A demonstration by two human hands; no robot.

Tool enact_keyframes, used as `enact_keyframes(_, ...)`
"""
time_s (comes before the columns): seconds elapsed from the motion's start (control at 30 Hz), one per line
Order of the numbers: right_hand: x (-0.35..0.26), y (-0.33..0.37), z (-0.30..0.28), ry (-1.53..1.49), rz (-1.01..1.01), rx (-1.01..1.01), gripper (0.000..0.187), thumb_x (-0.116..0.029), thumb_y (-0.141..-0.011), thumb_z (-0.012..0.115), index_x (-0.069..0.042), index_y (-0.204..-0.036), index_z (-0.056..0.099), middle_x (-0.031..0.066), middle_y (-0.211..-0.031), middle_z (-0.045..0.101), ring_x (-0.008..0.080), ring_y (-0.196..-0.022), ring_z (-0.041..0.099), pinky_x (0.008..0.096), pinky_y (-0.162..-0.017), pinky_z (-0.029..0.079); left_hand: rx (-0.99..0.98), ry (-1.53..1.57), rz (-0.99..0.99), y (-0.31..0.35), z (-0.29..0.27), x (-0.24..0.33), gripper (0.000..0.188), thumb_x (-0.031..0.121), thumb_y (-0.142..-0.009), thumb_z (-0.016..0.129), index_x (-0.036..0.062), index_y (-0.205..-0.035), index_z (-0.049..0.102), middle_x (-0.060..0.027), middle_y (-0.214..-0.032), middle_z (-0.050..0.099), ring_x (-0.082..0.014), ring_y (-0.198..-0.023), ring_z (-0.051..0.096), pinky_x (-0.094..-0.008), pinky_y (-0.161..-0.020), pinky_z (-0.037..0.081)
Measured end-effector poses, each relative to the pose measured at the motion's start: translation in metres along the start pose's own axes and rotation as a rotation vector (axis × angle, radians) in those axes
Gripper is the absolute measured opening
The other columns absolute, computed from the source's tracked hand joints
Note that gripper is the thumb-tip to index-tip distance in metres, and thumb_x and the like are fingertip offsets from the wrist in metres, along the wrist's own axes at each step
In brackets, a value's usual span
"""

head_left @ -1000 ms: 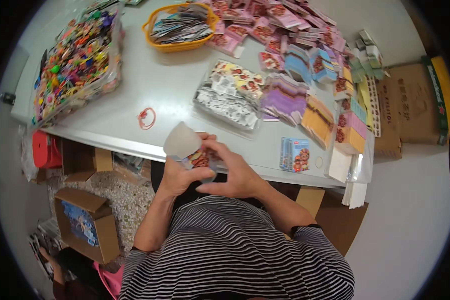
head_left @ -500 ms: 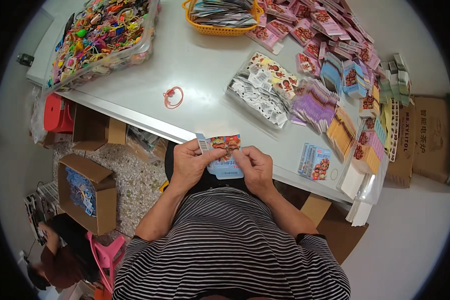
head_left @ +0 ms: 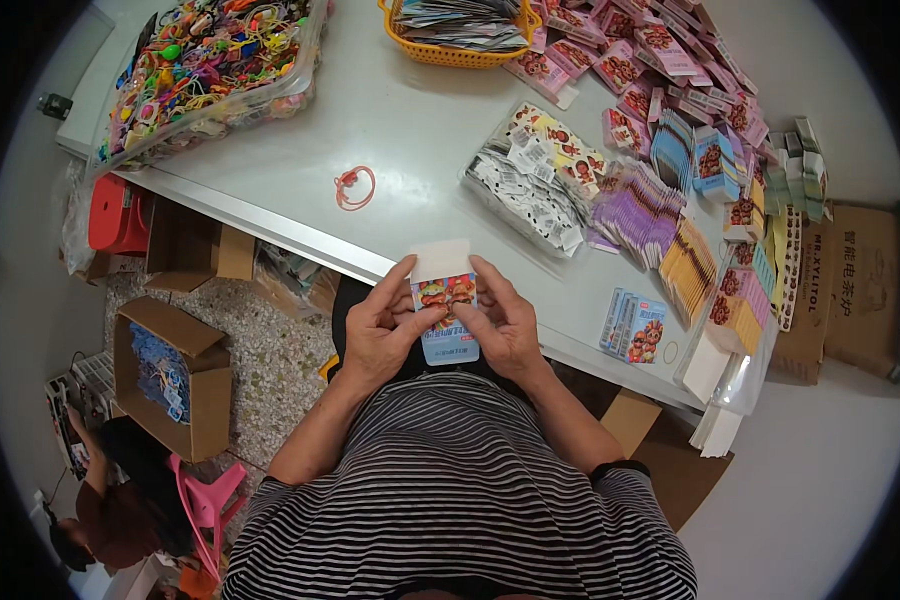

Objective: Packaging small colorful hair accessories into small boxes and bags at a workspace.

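A small blue carton [head_left: 450,350] with a colourful cartoon print is held over my lap, at the table's near edge. Its white flap [head_left: 440,262] stands up at the top end. My left hand [head_left: 375,330] grips the carton's left side, thumb across the front. On the opposite side my right hand [head_left: 510,330] holds it the same way, with the thumb pressed on the print. Fingers behind the carton are partly hidden. Beyond the hands, a thin red cord loop [head_left: 354,188] lies on the white table [head_left: 270,185]. Several blue cartons [head_left: 633,328] lie to the right.
A clear bin of colourful trinkets [head_left: 220,80] stands far left, a yellow basket of packets [head_left: 460,45] at the back. Rightward are a tray of sachets [head_left: 530,190], purple packets [head_left: 640,215] and heaped pink boxes [head_left: 660,60]. A person [head_left: 120,500] sits lower left beside a cardboard box [head_left: 205,400].
Both hands have shifted their grip up the carton's sides. The barcoded side flap at the left no longer shows, and the white flap now stands up at the top.
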State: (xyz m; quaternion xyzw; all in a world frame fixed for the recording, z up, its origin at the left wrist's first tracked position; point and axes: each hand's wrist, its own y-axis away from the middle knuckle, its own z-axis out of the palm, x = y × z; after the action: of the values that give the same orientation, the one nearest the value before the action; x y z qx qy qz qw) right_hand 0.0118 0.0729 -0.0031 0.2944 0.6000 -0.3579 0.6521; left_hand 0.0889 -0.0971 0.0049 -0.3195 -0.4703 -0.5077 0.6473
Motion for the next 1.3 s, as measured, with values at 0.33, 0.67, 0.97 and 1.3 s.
enact_keyframes(0.33,0.007,0.020,-0.016,-0.111,0.226,-0.204,0.011,0.005,-0.092,0.066,0.003,-0.102,0.060,0.0113,-0.111,0.064,0.0126,-0.098,0.064,0.0257,-0.082,0.054,-0.266,-0.327,-0.137,0.016,-0.035,-0.014,0.017,0.001,-0.088,0.075,0.0009,-0.104,0.071,-0.0097,-0.105,0.069,-0.0114,-0.088,0.065,-0.0237,-0.073,0.053)
enact_keyframes(0.67,-0.018,0.023,0.003,-0.221,0.136,0.092,0.015,0.002,-0.091,0.070,0.002,-0.105,0.066,0.0117,-0.114,0.065,0.0111,-0.091,0.064,0.0229,-0.076,0.053,0.072,-0.115,-0.042,0.031,-0.004,-0.009,0.024,-0.001,-0.089,0.072,-0.0045,-0.113,0.069,-0.0134,-0.110,0.070,-0.0174,-0.091,0.068,-0.0280,-0.079,0.056)
enact_keyframes(0.97,-0.046,0.020,-0.019,-0.100,0.343,-0.116,0.017,-0.002,-0.091,0.070,0.000,-0.108,0.072,0.0072,-0.108,0.069,0.0065,-0.080,0.060,0.0215,-0.071,0.048,-0.004,-0.012,-0.430,0.021,0.000,0.030,0.019,0.001,-0.090,0.073,-0.0035,-0.109,0.073,-0.0106,-0.102,0.072,-0.0117,-0.089,0.065,-0.0248,-0.079,0.053)
enact_keyframes(1.3,-0.060,0.008,-0.020,0.129,0.391,-0.213,0.016,-0.003,-0.092,0.069,0.002,-0.106,0.074,0.0075,-0.091,0.072,0.0083,-0.076,0.062,0.0233,-0.069,0.049,-0.166,-0.167,-0.361,0.015,-0.008,0.035,0.017,0.004,-0.091,0.073,-0.0016,-0.107,0.074,-0.0088,-0.101,0.072,-0.0103,-0.087,0.064,-0.0239,-0.078,0.053)
